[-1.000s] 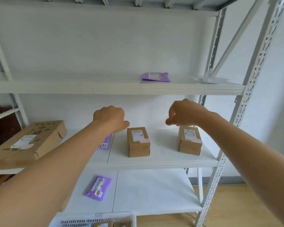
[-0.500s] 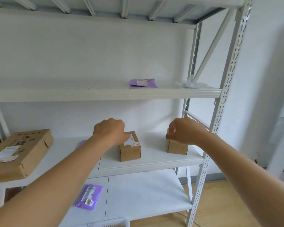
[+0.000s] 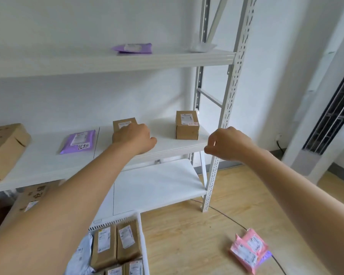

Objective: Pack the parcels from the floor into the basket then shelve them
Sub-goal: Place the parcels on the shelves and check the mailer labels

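Observation:
My left hand (image 3: 134, 138) is curled shut in front of a small cardboard box (image 3: 123, 122) on the middle shelf (image 3: 173, 148), hiding the box's near side; whether it touches the box is unclear. My right hand (image 3: 225, 143) hangs off the shelf's right front corner, fingers curled with nothing in them. A second small box (image 3: 187, 125) stands on the shelf between the hands. At the bottom, the white basket (image 3: 115, 221) holds several brown parcels (image 3: 115, 245) and a grey bag (image 3: 79, 255). Pink parcels (image 3: 250, 248) lie on the wooden floor at the right.
A purple mailer (image 3: 78, 141) and a large cardboard box (image 3: 5, 147) lie on the middle shelf's left part. The top shelf carries a purple mailer (image 3: 133, 48) and a white bag (image 3: 202, 46). The rack's perforated upright (image 3: 226, 108) stands beside my right hand. A cable crosses the floor.
The view has swung down and to the right, bringing the basket and the pink parcels into sight. Both hands have dropped to the middle shelf's front edge, still curled.

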`<state>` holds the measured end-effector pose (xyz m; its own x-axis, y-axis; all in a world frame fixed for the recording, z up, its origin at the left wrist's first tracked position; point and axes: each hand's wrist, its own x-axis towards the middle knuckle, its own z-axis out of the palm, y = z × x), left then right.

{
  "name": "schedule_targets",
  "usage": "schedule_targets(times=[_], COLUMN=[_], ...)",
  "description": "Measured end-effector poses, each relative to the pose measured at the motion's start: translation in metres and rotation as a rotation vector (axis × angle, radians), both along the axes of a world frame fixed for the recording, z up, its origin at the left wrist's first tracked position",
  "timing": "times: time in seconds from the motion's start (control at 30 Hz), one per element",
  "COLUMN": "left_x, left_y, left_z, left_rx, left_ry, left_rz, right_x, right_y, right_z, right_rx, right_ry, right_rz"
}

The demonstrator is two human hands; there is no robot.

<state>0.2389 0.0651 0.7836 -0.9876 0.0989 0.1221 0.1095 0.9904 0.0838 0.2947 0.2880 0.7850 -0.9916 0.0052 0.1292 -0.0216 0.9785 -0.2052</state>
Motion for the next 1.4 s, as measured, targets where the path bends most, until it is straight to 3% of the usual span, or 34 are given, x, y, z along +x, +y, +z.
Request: schedule_targets(times=[0.47,0.77,0.93,1.17,1.4], left_x=[0.013,-0.027,-0.061,-0.074,-0.096], left_y=[0.209,0.292,0.334,0.378,0.417], left_z=[-0.081,-0.16,-0.206,-0.303,-0.468], left_rx=[0.061,0.049,0.077,0.094,0.074], left_ry=[-0.119,-0.302,-0.285,-0.39,-0.374], left_rz=[-0.019,-0.09,-0.112,-0.156,-0.112], right_x=[0.016,-0.016,-0.048,-0.065,-0.087], right_y=[0.209,0.283,0.319,0.361,0.407], right_z=[-0.076,-0.143,-0.186,-0.274,-0.44], right_rx=[-0.067,-0.104,-0.128,-0.193,-0.311], right_ry=[-0.185,-0.348,-0.346,-0.407,-0.281], right_rz=[-0.055,-0.04,-0.036,-0.064,-0.131])
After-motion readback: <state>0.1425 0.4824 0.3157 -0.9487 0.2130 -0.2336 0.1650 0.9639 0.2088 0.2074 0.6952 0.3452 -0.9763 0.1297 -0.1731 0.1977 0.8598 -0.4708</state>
